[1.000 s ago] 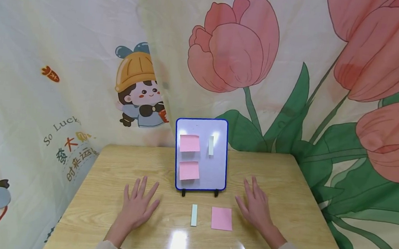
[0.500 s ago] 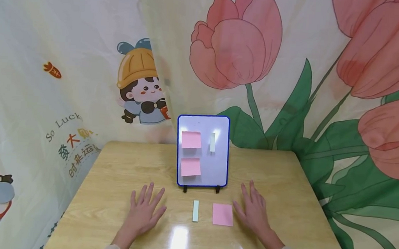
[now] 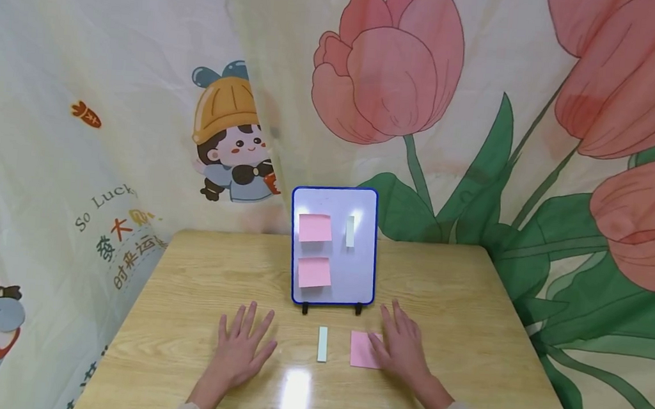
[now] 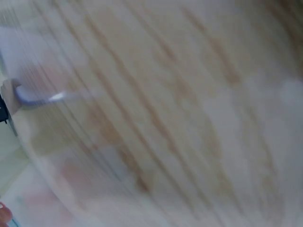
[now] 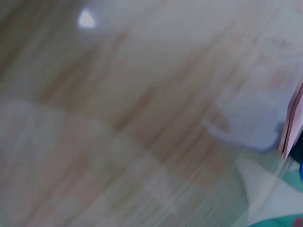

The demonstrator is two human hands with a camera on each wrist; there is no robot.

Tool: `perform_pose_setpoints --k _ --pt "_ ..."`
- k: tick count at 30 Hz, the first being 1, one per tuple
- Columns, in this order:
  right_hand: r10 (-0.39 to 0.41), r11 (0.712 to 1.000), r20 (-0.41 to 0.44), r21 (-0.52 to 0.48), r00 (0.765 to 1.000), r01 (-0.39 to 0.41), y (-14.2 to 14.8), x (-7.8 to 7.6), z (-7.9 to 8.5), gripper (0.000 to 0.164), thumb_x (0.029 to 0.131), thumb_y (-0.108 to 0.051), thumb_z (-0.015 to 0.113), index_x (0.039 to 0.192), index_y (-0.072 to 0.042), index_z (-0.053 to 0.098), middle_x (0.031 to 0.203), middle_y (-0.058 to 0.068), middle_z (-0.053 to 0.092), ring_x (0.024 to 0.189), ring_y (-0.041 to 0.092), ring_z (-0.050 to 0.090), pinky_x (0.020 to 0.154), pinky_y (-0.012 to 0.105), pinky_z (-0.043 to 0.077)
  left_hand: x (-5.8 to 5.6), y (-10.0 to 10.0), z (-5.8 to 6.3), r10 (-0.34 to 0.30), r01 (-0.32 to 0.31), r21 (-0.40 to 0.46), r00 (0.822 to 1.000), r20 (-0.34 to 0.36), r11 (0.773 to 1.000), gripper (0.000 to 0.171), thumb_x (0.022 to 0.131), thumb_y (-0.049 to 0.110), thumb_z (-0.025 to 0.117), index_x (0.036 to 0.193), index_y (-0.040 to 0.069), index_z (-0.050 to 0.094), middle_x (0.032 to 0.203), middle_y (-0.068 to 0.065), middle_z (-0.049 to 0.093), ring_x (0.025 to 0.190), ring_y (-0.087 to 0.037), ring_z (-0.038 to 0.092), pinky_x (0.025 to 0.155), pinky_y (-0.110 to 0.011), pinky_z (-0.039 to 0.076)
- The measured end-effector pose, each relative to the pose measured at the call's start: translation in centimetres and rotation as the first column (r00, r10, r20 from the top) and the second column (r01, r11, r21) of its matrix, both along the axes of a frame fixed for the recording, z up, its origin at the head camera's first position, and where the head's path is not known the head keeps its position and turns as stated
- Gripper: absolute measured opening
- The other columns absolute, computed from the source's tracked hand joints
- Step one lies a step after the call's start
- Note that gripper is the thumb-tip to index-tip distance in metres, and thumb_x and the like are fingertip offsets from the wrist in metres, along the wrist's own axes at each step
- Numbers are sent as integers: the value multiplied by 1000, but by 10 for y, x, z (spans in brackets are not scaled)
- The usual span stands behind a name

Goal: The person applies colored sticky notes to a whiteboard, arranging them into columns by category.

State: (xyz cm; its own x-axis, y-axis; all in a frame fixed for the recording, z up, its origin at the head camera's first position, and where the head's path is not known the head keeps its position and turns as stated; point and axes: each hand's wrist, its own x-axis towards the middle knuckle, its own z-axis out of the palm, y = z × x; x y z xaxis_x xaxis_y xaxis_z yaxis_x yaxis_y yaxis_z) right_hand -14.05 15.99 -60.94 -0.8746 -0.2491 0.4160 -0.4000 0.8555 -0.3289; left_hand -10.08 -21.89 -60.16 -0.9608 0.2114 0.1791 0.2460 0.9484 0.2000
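Observation:
My right hand (image 3: 404, 352) is spread low over the table, its thumb overlapping the right side of a square pink sticky-note pad (image 3: 363, 350). Whether the thumb touches the pad, I cannot tell. In the right wrist view the pad (image 5: 294, 120) shows as a thin edge at the far right. Left of the pad lies a narrow pale-green sticky strip (image 3: 323, 344). My left hand (image 3: 239, 353) has its fingers fanned out over the table farther left, and holds nothing. Behind stands a blue-framed whiteboard (image 3: 350, 277) bearing two pink notes (image 3: 315, 228) and one pale-green strip (image 3: 350, 232).
Two black feet (image 3: 304, 308) prop the whiteboard up on the wood-grain table (image 3: 219, 260). Printed cloth (image 3: 143, 55) with tulips and cartoon figures hangs behind and beside the table. The glossy tabletop reflects light in both wrist views.
My right hand has moved left, so its thumb now covers part of the pink pad. My left hand has shifted slightly right and the head view has tilted a little.

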Motion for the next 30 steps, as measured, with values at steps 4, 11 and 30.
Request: perform_pose_setpoints --k 4,11,30 --pt "65 998 -27 15 997 -65 -18 4 -6 71 87 -37 72 144 -2 48 152 28 39 133 44 46 103 63 39 5 2 -1 -14 14 -3 1000 -21 1000 62 99 57 43 154 30 34 163 -18 23 149 -44 19 114 -73 7" --pt "199 979 -56 41 978 -197 -49 7 -10 79 84 -40 76 144 2 47 150 25 43 130 42 49 103 60 43 8 9 -2 -37 37 1 999 -27 999 61 100 55 43 154 29 36 162 -18 24 148 -44 23 113 -73 9" --pt "381 895 102 209 919 -394 -102 7 -4 35 82 -37 79 98 -6 75 122 11 70 110 25 67 100 40 50 15 37 -7 -146 146 -58 989 5 987 59 102 56 35 155 31 33 162 -15 26 148 -41 26 114 -71 11"
